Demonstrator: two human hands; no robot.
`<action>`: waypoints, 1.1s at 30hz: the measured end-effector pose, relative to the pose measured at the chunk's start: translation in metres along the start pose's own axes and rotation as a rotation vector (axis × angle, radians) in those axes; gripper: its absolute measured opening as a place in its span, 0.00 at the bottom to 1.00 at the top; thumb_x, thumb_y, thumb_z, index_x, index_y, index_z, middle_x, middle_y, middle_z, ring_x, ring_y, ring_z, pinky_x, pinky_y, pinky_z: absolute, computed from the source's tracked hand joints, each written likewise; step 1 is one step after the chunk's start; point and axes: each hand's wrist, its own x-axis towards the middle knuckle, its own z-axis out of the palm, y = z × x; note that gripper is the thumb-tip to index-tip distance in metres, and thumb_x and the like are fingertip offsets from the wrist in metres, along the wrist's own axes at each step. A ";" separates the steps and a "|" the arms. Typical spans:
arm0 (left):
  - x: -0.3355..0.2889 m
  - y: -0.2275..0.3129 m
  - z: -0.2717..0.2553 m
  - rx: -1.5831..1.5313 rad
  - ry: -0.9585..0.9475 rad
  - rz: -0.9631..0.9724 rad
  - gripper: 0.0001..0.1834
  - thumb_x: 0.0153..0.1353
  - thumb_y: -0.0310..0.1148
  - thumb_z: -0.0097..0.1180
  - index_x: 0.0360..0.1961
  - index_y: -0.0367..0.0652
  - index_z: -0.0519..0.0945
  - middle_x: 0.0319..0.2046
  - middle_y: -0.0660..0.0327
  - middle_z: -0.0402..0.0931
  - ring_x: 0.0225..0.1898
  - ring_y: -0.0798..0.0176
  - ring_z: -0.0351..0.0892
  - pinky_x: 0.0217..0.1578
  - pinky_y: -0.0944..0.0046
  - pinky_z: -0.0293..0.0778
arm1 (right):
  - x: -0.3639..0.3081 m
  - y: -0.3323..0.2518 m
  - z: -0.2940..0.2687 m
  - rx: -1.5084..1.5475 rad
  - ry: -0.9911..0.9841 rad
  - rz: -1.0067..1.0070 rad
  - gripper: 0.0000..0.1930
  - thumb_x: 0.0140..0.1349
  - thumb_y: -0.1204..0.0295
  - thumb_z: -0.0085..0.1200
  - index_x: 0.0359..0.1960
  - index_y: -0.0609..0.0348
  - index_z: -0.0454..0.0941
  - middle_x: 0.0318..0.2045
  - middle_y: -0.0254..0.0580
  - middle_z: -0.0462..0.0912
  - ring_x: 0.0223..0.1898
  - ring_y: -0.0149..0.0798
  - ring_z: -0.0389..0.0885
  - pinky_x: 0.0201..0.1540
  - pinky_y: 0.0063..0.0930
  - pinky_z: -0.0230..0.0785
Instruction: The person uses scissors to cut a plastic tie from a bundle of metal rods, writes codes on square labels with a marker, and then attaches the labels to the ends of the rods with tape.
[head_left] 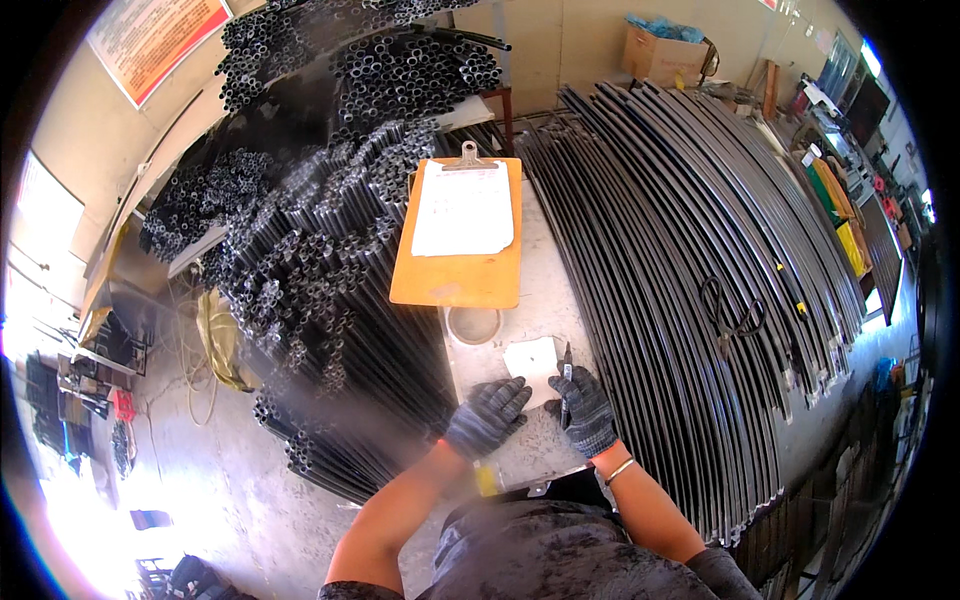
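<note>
Both hands wear dark grey knit gloves. My left hand (pixel 490 415) lies with its fingers stretched out at the lower left edge of a small white piece of paper (pixel 531 360). My right hand (pixel 586 410), at the paper's right edge, is closed around a dark pen (pixel 567 375) whose upper end points away from me. Paper and hands are on a narrow, pale worktop (pixel 545 270). Farther up lies an orange-brown clipboard (pixel 455 287), with white sheets (pixel 462 215) under its metal clip. A round, ring-shaped thing (pixel 474 325) rests just below the clipboard.
Stacked dark metal tubes (pixel 330 270) rise on the left, their open ends showing. Long dark bars (pixel 670 270) lie side by side on the right, with black-handled scissors (pixel 733 312) on them. A cardboard box (pixel 662 56) with blue plastic stands at the back.
</note>
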 end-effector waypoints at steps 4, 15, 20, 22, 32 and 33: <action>-0.005 -0.002 0.009 0.035 -0.008 -0.007 0.26 0.55 0.42 0.56 0.54 0.44 0.73 0.54 0.56 0.71 0.53 0.53 0.70 0.53 0.54 0.66 | 0.008 0.004 0.006 0.009 0.042 -0.040 0.21 0.48 0.70 0.64 0.46 0.51 0.75 0.47 0.49 0.76 0.48 0.53 0.74 0.50 0.45 0.69; -0.003 -0.004 0.009 0.048 -0.014 -0.011 0.24 0.55 0.42 0.56 0.51 0.42 0.75 0.51 0.56 0.73 0.53 0.53 0.70 0.54 0.54 0.65 | 0.005 0.012 0.002 0.183 0.025 0.066 0.17 0.54 0.68 0.61 0.45 0.58 0.77 0.43 0.48 0.79 0.47 0.49 0.76 0.52 0.40 0.68; 0.001 -0.005 0.002 0.048 -0.028 -0.015 0.23 0.54 0.42 0.56 0.50 0.42 0.76 0.50 0.55 0.73 0.53 0.52 0.70 0.54 0.54 0.66 | 0.009 0.001 -0.002 0.666 0.195 0.343 0.14 0.65 0.68 0.50 0.49 0.62 0.75 0.47 0.45 0.79 0.49 0.41 0.77 0.55 0.31 0.68; 0.000 -0.005 0.007 0.033 0.005 -0.007 0.23 0.54 0.41 0.56 0.49 0.41 0.76 0.49 0.55 0.73 0.52 0.52 0.71 0.54 0.54 0.66 | 0.015 0.000 -0.011 0.646 0.186 0.394 0.14 0.66 0.68 0.49 0.49 0.62 0.75 0.47 0.46 0.79 0.48 0.40 0.77 0.55 0.31 0.68; 0.006 -0.005 0.002 -0.037 0.003 -0.010 0.23 0.48 0.37 0.60 0.47 0.41 0.77 0.48 0.55 0.74 0.54 0.52 0.71 0.57 0.52 0.64 | 0.036 0.002 0.014 0.462 0.075 0.112 0.11 0.55 0.77 0.57 0.41 0.59 0.77 0.35 0.42 0.81 0.43 0.39 0.78 0.55 0.36 0.67; 0.005 -0.005 0.002 -0.043 -0.004 -0.012 0.23 0.48 0.36 0.60 0.47 0.41 0.77 0.48 0.55 0.74 0.54 0.52 0.71 0.57 0.52 0.64 | 0.040 0.004 0.016 0.408 0.035 0.042 0.11 0.55 0.78 0.57 0.42 0.59 0.77 0.35 0.42 0.80 0.43 0.39 0.78 0.55 0.36 0.67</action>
